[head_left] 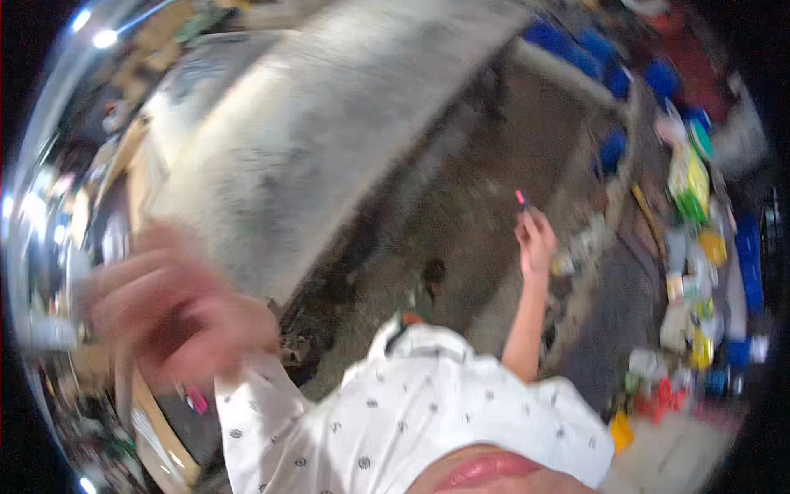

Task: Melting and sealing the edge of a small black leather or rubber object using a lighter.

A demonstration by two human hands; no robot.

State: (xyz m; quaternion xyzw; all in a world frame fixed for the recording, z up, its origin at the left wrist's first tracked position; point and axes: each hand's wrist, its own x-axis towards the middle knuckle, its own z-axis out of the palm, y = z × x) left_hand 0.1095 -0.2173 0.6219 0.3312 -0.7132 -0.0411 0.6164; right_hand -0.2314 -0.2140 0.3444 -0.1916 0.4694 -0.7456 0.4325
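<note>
Close to the camera on the left is my left hand (177, 309), raised and smeared by motion. Its fingers look curled, but the blur hides whether anything is in them. My right hand (536, 240) is stretched out ahead on the right, above the brown floor. Between its thumb and fingers it pinches a small slim dark thing with a bright pink tip (520, 198), which points up and away from me. Its exact kind is too small to make out.
A broad grey slab-like surface (304, 140) slants across the upper left, its dark edge bordering the brown floor (485, 156). Blue containers (613, 152) stand at the far right. Bags and bottles, including a yellow-green bag (690, 185), crowd the right side. Blurred clutter lines the left.
</note>
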